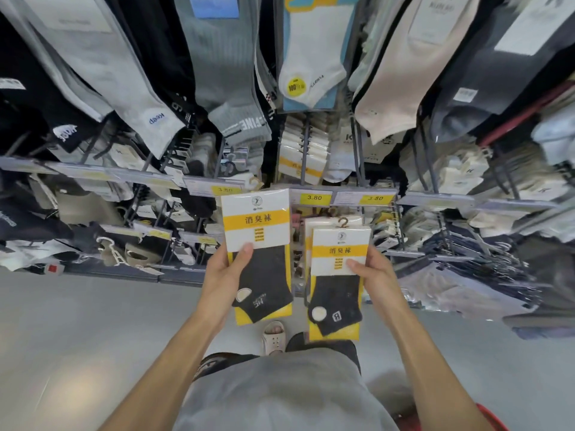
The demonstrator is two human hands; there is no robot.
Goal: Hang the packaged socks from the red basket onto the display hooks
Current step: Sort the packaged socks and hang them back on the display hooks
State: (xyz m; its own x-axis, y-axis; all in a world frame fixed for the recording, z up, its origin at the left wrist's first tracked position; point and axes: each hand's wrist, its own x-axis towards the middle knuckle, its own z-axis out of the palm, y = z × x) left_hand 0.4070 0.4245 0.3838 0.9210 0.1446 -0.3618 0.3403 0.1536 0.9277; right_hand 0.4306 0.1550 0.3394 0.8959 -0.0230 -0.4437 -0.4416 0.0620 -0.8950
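Observation:
My left hand [228,275] grips one sock package [258,244]: a white and yellow card with a black sock, held upright in front of the rack. My right hand [375,276] grips a small stack of the same packages [339,275], whose brown hanger hook [343,223] points up. Both packages are level with the price strip of the display rack [311,199], below the 3.80 tag. Matching packages [298,160] hang on a hook just above. A sliver of the red basket [494,416] shows at the bottom right, behind my right forearm.
Rows of hanging socks fill the rack above and to both sides, on metal hooks with price rails. Grey floor lies to the left. My sandalled foot [273,335] stands below the packages, close to the rack's base.

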